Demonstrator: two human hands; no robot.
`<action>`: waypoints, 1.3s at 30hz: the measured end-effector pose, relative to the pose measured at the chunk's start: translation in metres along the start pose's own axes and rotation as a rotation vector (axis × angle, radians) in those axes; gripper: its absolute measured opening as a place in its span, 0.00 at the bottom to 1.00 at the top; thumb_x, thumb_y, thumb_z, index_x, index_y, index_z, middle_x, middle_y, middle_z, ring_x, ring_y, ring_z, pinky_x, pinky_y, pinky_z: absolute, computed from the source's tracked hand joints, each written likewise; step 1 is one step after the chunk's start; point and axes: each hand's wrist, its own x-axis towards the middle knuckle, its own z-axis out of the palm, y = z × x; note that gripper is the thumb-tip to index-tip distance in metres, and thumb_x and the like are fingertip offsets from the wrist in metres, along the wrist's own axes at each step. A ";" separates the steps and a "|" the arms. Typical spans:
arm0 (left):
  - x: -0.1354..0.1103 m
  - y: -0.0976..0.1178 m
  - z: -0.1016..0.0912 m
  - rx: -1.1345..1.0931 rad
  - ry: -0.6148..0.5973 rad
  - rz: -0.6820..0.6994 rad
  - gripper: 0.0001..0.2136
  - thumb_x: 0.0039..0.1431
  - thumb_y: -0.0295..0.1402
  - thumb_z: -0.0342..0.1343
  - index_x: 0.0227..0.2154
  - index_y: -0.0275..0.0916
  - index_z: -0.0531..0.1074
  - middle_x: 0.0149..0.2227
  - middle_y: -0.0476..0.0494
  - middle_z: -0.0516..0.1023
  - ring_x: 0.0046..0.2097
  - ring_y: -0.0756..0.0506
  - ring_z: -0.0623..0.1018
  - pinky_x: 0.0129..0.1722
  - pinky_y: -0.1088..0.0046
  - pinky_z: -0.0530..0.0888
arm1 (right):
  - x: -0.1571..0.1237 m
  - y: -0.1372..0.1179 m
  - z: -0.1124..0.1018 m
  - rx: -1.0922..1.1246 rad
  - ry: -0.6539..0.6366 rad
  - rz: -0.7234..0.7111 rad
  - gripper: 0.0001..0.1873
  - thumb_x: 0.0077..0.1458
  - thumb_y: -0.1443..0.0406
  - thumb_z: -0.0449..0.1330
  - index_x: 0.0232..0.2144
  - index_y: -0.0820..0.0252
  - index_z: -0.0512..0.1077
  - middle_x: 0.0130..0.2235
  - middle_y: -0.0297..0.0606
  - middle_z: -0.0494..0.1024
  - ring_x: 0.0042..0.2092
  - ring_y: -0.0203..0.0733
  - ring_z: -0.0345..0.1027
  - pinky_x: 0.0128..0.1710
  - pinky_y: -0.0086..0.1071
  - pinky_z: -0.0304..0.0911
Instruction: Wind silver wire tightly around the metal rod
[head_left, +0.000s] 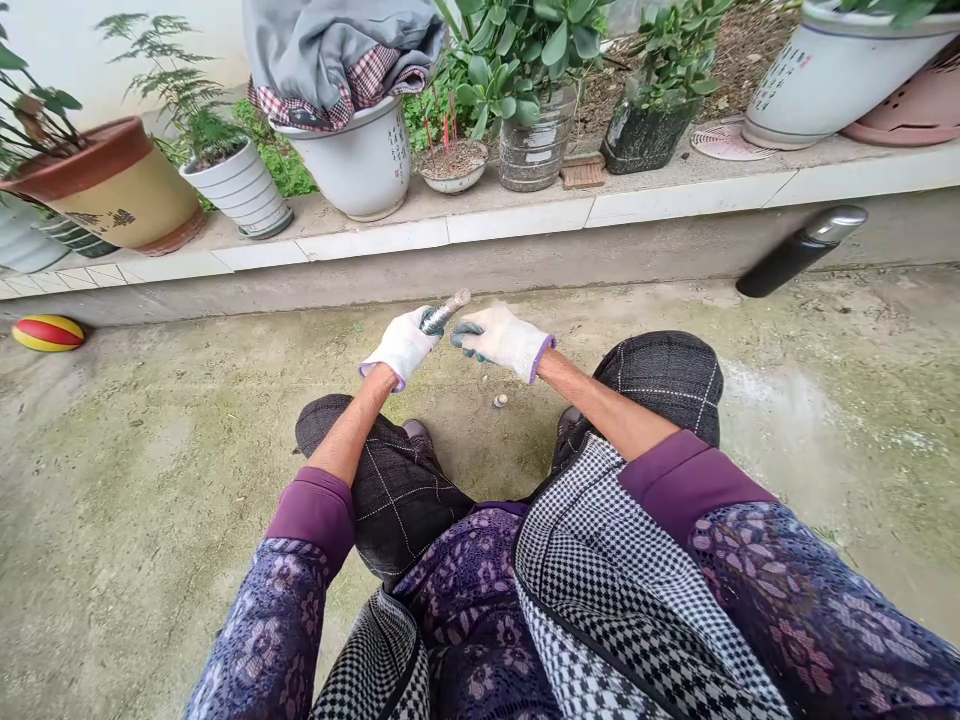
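Note:
My left hand (407,342), in a white knit glove with a dark green coated palm, is closed around a short rod-like piece (445,312). This piece has a silvery, ridged shaft and a pale, rounded end that points up and right. Close beside it, my right hand (495,337) wears a matching glove. Its fingers are curled and slightly smeared; anything inside them is hidden. Below the hands, a small pale plug-like piece (500,401) lies on the concrete between my feet, with a tiny white bit (484,378) near it.
Ahead runs a low tiled ledge (517,217) bearing several potted plants, a white pot (352,160) topped with grey cloth (322,55) and a small brush (583,171). A black cylinder with a silver top (799,252) leans there. A striped ball (48,333) sits far left.

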 end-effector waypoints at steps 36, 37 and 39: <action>0.004 -0.006 0.005 0.217 0.000 -0.006 0.14 0.58 0.33 0.55 0.45 0.39 0.77 0.39 0.40 0.82 0.39 0.43 0.79 0.39 0.72 0.72 | -0.001 -0.002 -0.001 0.191 -0.062 0.072 0.08 0.55 0.69 0.59 0.35 0.64 0.78 0.28 0.35 0.79 0.25 0.31 0.69 0.22 0.23 0.58; 0.004 -0.006 0.006 0.300 -0.019 -0.020 0.14 0.60 0.33 0.54 0.46 0.40 0.77 0.40 0.39 0.82 0.40 0.42 0.80 0.40 0.71 0.72 | -0.003 -0.003 -0.003 0.149 -0.057 0.061 0.08 0.55 0.68 0.59 0.35 0.64 0.78 0.28 0.35 0.79 0.25 0.32 0.69 0.23 0.24 0.58; 0.003 -0.006 0.008 0.459 -0.054 -0.033 0.15 0.63 0.32 0.50 0.49 0.41 0.76 0.41 0.37 0.82 0.42 0.40 0.81 0.42 0.69 0.73 | -0.005 -0.006 -0.009 0.022 -0.037 0.024 0.09 0.56 0.65 0.59 0.35 0.63 0.79 0.27 0.34 0.78 0.25 0.32 0.67 0.25 0.25 0.57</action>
